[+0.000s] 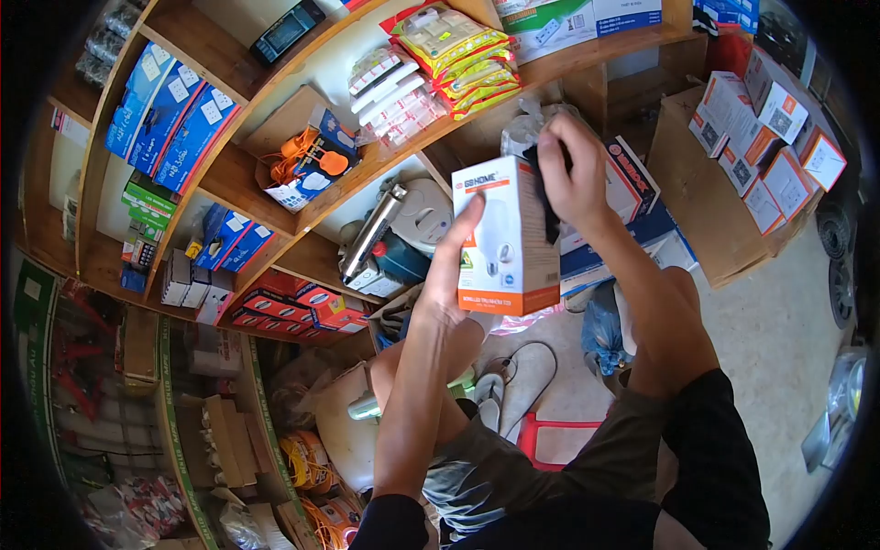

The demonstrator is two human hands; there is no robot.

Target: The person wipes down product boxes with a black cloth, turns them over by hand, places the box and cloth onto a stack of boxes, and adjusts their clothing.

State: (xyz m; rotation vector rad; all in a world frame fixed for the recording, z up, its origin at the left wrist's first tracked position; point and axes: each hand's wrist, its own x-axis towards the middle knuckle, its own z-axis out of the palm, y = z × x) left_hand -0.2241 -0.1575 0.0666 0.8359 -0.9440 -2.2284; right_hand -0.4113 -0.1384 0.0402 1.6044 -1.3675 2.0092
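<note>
A white and orange light bulb box (500,240) is held up in front of me, slightly tilted, its printed front and one side facing me. My left hand (451,261) grips it from the left, the thumb lying on the front face. At the upper right edge of the box, my right hand (573,172) is closed round a dark cloth (550,215), which hangs against the box's side. Some of the right fingers are hidden behind the cloth and the hand itself.
Wooden shelves (302,215) hold boxes, yellow-red packets (458,60) and an orange cord (293,156). On the right, several similar white-orange boxes (770,137) stand on a cardboard carton (683,174). Below are sandals (530,380), a red plastic stool (550,424) and a blue bag (603,335).
</note>
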